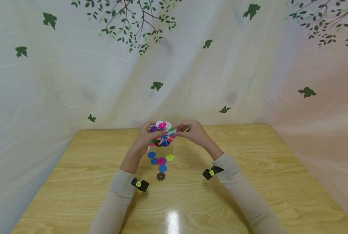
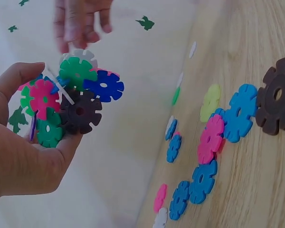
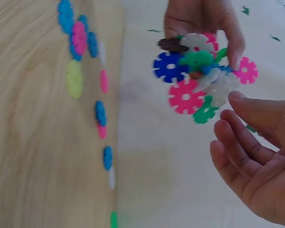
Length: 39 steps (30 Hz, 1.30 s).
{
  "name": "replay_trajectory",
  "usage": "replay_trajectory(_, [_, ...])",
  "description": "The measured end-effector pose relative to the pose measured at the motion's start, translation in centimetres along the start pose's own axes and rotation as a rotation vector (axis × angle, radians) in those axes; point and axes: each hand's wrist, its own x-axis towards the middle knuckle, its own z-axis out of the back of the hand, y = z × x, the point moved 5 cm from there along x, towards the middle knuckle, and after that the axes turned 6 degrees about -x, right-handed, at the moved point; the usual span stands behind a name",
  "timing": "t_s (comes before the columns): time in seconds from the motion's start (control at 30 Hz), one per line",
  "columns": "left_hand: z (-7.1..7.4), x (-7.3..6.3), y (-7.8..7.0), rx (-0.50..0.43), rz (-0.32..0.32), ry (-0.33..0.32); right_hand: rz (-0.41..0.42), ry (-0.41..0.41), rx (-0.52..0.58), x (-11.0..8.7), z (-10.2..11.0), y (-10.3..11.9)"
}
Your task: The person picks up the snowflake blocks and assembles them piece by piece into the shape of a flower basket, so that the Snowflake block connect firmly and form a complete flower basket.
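My left hand (image 1: 143,138) holds a ball-like cluster of interlocking flower-shaped plastic discs (image 2: 79,112), raised above the far part of the table. Its thumb lies over one side of the cluster and its fingers support it from below. Pink, green, dark blue, brown and white discs are slotted together at several angles. My right hand (image 3: 256,166) is at the cluster's right side. Its thumb and forefinger pinch the edge of a white disc (image 3: 222,89) there, with the other fingers loosely bent. Palm and fingers partly hide the cluster in the head view.
On the wooden table (image 1: 185,191) lies a row of joined discs, blue, pink (image 1: 160,161), yellow (image 1: 169,157) and brown (image 1: 160,176). More loose discs, such as a green one (image 2: 176,95), lie near the far edge. A leaf-patterned cloth (image 1: 191,81) hangs behind.
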Motion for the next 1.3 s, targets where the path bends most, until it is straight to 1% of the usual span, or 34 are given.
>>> replay_trajectory(0.1, [0.7, 0.1, -0.2, -0.028, 0.004, -0.045, -0.015, 0.125, -0.040, -0.3, -0.9, -1.0])
replay_trajectory(0.2, [1.2, 0.3, -0.2, -0.074, 0.016, -0.082, 0.012, 0.255, -0.066, -0.7, -2.1, -1.7])
replay_trajectory(0.27, [1.4, 0.3, -0.2, -0.114, 0.022, -0.100, 0.040, 0.324, -0.067, -0.9, -3.0, -2.1])
replay_trajectory(0.33, [1.6, 0.3, -0.3, -0.143, 0.022, -0.114, 0.054, 0.379, -0.060, -1.2, -3.8, -2.5])
replay_trajectory(0.43, [1.8, 0.3, -0.3, -0.168, 0.023, -0.131, 0.047, 0.453, -0.050, -1.4, -5.1, -3.1])
replay_trajectory(0.57, [1.8, 0.3, -0.4, -0.212, 0.026, -0.150, 0.017, 0.534, -0.068, -1.8, -6.4, -3.7])
replay_trajectory(0.67, [1.8, 0.2, -0.5, -0.244, 0.018, -0.156, 0.014, 0.560, -0.088, -1.9, -6.9, -3.9])
replay_trajectory(0.87, [1.7, 0.1, -0.6, -0.277, -0.003, -0.140, 0.023, 0.592, -0.113, -1.6, -7.5, -3.7])
replay_trajectory(1.07, [1.6, 0.2, -0.5, -0.294, -0.003, -0.133, 0.042, 0.597, -0.167, -1.6, -8.0, -3.5])
replay_trajectory(1.17, [1.5, 0.3, -0.3, -0.305, -0.001, -0.133, 0.022, 0.593, -0.151, -1.7, -7.9, -3.6])
replay_trajectory(1.3, [1.3, 0.4, -0.2, -0.338, -0.007, -0.125, -0.037, 0.577, -0.093, -2.0, -7.4, -4.1])
